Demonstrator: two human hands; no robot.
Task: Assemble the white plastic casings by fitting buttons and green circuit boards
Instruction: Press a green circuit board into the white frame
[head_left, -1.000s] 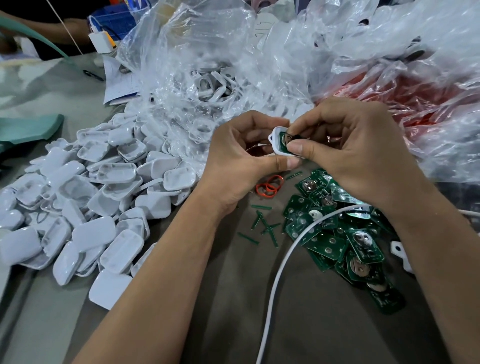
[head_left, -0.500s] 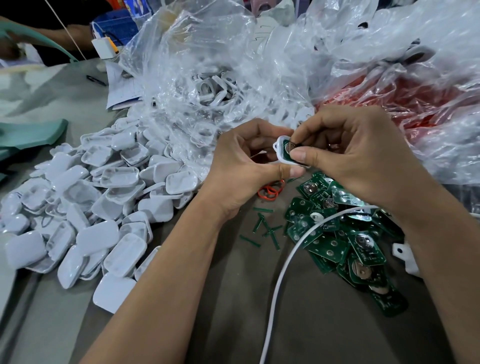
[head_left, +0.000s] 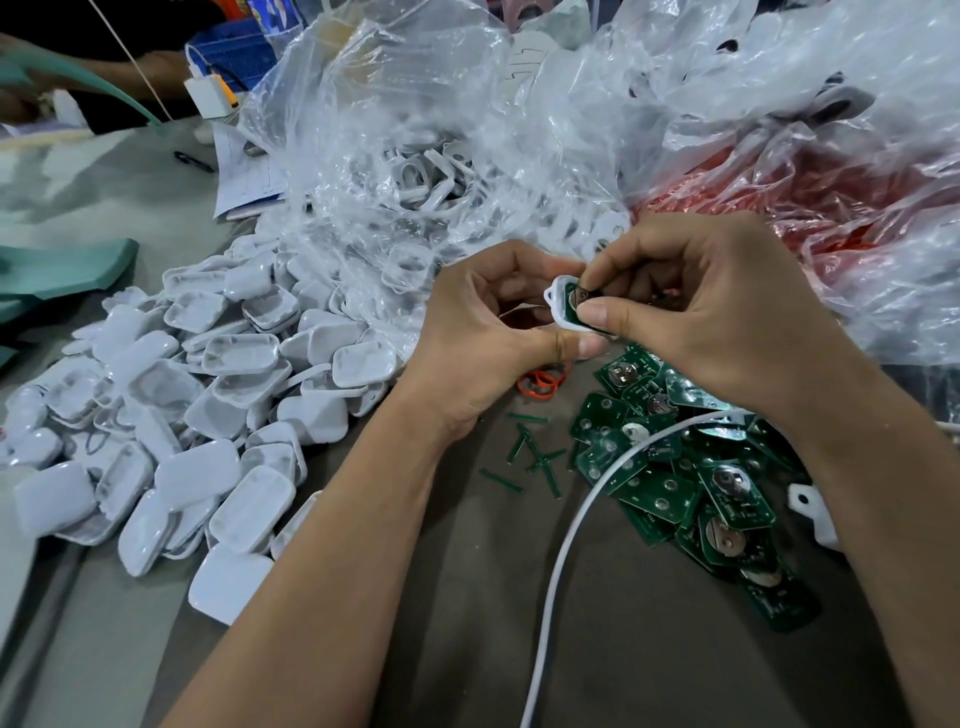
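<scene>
Both hands hold one white casing (head_left: 561, 306) with a green circuit board (head_left: 573, 304) seated in it, just above centre of the view.

The left hand (head_left: 483, 332) has its grip closed on the casing from 9 o'clock; the right hand (head_left: 711, 312) pinches it from 3 o'clock, thumb on the board. A pile of white casings (head_left: 208, 395) lies at 9 o'clock on the tabletop (head_left: 649, 649), loose green boards (head_left: 675, 467) at 4 o'clock.
</scene>
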